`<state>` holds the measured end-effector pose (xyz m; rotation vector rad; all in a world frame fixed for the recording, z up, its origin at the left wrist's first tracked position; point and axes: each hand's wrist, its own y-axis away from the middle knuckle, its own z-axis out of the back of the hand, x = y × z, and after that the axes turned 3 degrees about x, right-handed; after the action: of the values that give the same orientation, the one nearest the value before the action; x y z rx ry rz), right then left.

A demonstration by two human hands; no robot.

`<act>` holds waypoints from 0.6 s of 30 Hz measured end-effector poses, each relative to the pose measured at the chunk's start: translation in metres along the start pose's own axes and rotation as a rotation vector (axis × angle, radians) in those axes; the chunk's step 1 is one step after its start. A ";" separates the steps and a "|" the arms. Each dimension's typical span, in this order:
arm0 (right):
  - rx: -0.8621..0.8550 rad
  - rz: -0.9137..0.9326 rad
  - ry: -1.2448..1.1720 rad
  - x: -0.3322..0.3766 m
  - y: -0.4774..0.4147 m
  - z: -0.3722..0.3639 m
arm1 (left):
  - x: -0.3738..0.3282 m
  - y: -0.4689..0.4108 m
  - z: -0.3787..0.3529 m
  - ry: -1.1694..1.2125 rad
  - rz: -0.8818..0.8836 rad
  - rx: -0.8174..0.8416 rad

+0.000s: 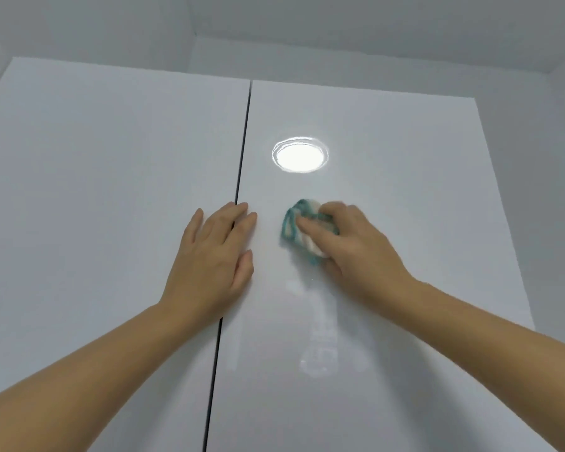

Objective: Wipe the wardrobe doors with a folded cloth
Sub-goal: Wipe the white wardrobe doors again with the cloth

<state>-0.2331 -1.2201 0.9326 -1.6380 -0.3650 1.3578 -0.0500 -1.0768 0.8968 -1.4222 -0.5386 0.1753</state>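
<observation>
Bunched teal-edged cloth [302,228] under right hand [356,246] on glossy door [388,177]

Right hand [356,243] presses folded cloth [299,228] on right door [388,158]; left hand [216,252] flat across the seam [242,158].

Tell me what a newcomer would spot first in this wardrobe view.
First, the bright round reflection of a ceiling light high on the glossy white right-hand door. Just below it, the right hand presses a folded white cloth with teal edging to that door. The left hand lies flat across the dark vertical gap between the doors.
</observation>
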 end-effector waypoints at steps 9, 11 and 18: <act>0.120 0.731 0.049 0.037 -0.005 -0.013 | 0.042 0.001 0.017 -0.058 0.087 0.000; 0.103 0.815 0.056 0.052 -0.030 -0.025 | 0.055 -0.005 0.020 -0.065 0.117 -0.005; -0.110 0.060 0.122 -0.003 -0.160 -0.040 | 0.096 -0.010 0.034 -0.077 0.187 -0.072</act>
<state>-0.1471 -1.1593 1.0599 -1.8261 -0.3254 1.2941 0.0159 -1.0065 0.9327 -1.5407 -0.4785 0.3639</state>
